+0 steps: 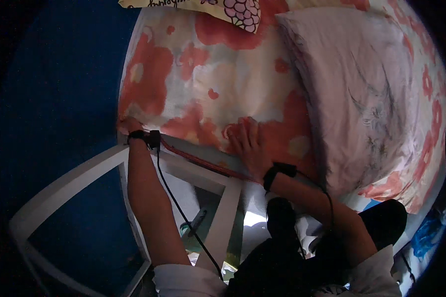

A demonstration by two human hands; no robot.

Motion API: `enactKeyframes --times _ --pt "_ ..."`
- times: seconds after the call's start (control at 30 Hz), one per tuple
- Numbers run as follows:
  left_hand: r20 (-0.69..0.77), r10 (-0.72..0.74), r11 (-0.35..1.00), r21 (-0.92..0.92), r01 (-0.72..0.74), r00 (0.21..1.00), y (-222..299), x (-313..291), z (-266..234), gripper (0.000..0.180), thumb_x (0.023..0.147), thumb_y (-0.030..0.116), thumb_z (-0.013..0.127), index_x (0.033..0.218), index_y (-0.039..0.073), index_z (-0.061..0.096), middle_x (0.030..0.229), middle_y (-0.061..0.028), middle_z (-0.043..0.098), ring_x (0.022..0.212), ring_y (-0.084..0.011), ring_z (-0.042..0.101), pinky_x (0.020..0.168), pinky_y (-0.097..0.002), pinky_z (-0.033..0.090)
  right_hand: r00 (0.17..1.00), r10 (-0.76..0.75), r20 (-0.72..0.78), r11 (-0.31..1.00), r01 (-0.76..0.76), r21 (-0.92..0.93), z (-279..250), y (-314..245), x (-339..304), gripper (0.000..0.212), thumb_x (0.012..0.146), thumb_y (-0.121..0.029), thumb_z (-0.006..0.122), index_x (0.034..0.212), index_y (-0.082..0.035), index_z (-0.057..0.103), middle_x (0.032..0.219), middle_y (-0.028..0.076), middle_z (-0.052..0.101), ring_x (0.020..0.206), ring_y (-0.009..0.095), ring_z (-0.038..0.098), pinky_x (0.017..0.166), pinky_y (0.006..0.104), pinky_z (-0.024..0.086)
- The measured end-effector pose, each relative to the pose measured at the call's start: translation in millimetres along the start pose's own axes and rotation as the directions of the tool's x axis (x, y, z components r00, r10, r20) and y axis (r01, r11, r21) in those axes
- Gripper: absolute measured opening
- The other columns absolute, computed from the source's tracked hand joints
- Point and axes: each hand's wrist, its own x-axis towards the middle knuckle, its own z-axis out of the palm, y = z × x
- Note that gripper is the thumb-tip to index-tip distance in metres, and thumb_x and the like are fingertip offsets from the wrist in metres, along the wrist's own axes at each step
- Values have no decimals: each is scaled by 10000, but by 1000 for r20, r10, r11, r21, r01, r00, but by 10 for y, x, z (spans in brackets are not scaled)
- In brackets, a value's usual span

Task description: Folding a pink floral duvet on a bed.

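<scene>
A bed sheet point(183, 89) with large red-orange flowers on a pale ground covers the mattress. At its near left corner, beside the blue wall, my left hand point(130, 124) reaches to the sheet's edge; its fingers are mostly hidden there. My right hand point(250, 151) lies palm down on the sheet near the front edge, its fingers stretched out and somewhat apart. Both wrists wear dark bands with black cables.
A pale pink pillow point(362, 99) rests on the right of the bed. A yellow cloth item point(240, 15) with a grape drawing lies at the far edge. White frame bars point(69, 180) stand in front, beside the dark blue wall point(59, 89). A reddish strip point(203, 161) runs below the mattress edge.
</scene>
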Motion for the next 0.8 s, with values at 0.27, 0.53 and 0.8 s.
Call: enactKeyframes --times 0.27,0.53,0.8 --pt "-126 368 894 320 -314 921 237 -253 247 563 922 468 553 1368 127 503 1331 -77 570 1150 -267 589 946 -438 477 975 85 -204 957 -23 288 72 132 34 609 899 -206 487 1472 -46 359 1563 238 267 1445 450 243 1151 656 159" --pt "106 402 866 278 -415 909 454 -875 -366 589 946 399 562 1444 113 428 1419 -79 523 1223 -285 560 996 -471 462 965 32 -260 994 -3 112 -67 231 106 580 904 -239 489 1444 -48 397 1579 192 258 1463 429 197 1151 673 118" --pt "132 -14 865 -495 78 991 -86 -425 -269 534 967 389 525 1402 85 475 1383 -102 547 1222 -290 557 1006 -466 465 971 22 -239 997 -4 75 -37 127 151 652 898 -374 516 1457 -64 392 1584 192 250 1471 429 183 1149 676 114"
